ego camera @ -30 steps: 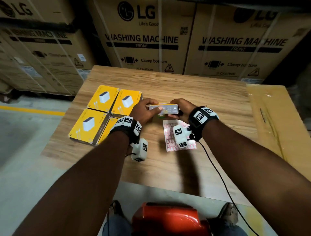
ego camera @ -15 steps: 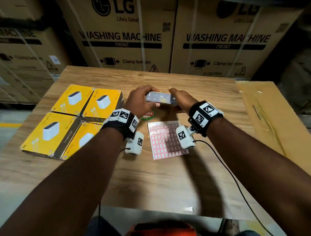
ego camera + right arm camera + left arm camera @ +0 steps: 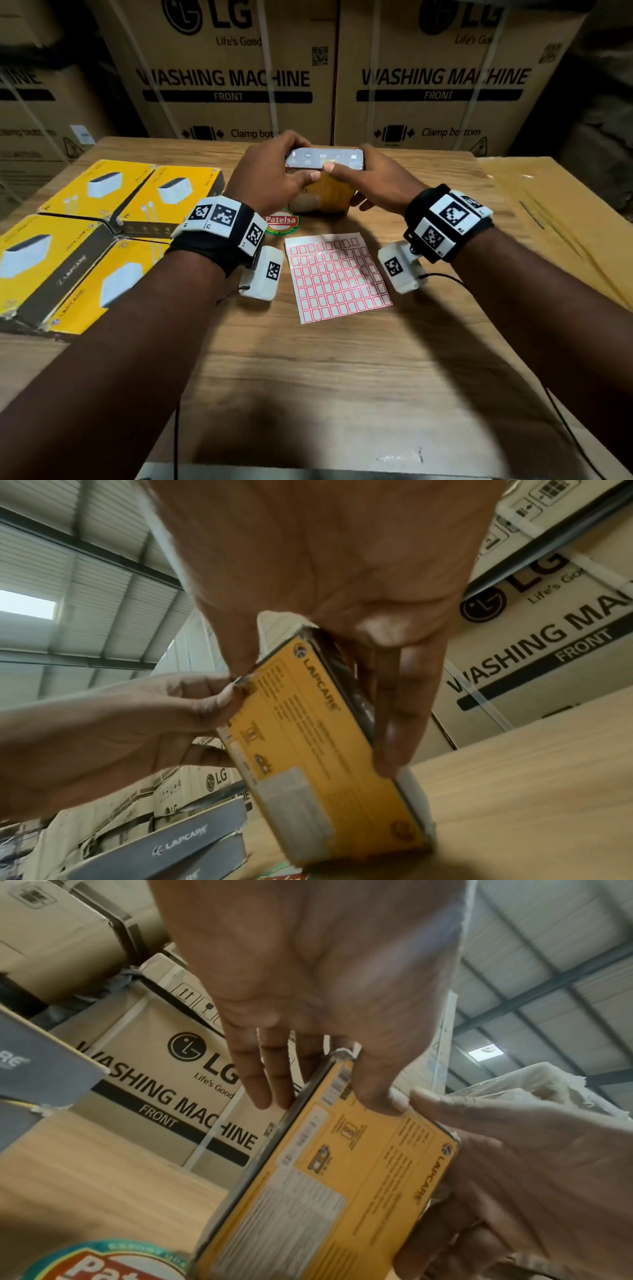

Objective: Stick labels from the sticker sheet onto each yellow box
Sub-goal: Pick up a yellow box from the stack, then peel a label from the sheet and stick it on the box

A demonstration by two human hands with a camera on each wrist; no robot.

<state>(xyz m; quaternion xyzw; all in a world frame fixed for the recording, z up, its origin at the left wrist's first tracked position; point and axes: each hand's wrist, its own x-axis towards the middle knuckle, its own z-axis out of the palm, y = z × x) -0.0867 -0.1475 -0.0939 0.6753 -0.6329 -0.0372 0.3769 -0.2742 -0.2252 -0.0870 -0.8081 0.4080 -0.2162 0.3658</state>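
A yellow box [image 3: 325,192] is held on edge above the wooden table [image 3: 342,377], its grey side panel turned up and its printed yellow back facing the person. It is gripped at one end by the left hand [image 3: 270,178] and at the other by the right hand [image 3: 380,178], fingers behind it and both thumbs pressed on the near edge of the grey panel. What the box contains cannot be told. The sticker sheet [image 3: 337,277] is laid flat on the table just in front of the held box, beside a round Patelsa sticker [image 3: 281,221]. Four more yellow boxes [image 3: 102,233] are grouped flat at the table's left, sealed
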